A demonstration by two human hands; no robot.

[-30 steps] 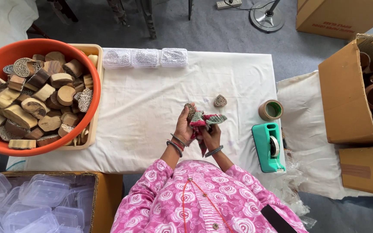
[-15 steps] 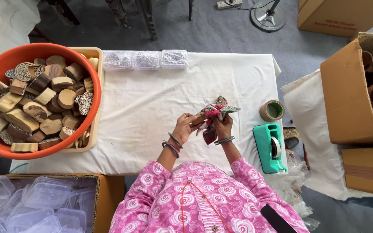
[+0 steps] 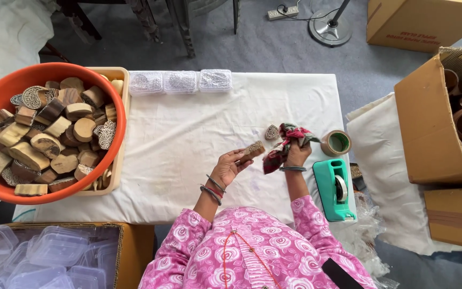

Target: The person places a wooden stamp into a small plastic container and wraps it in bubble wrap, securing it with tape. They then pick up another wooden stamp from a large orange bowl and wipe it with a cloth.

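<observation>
My left hand (image 3: 230,166) grips a small carved wooden block (image 3: 252,150) over the white-covered table (image 3: 188,160). My right hand (image 3: 297,155) is closed on a crumpled red and green cloth (image 3: 284,143), held just right of the block. A second small carved block (image 3: 271,131) lies on the table beyond the cloth. Both wrists wear bangles.
An orange tub (image 3: 6,91) heaped with wooden blocks sits at the left. Three clear boxes (image 3: 180,81) line the far edge. A tape roll (image 3: 337,143) and teal tape dispenser (image 3: 334,190) lie right. Cardboard boxes (image 3: 434,118) stand at right, plastic containers (image 3: 44,257) lower left.
My hands have come apart: the left now holds the block out to the left, and the right has drawn the cloth away to the right.
</observation>
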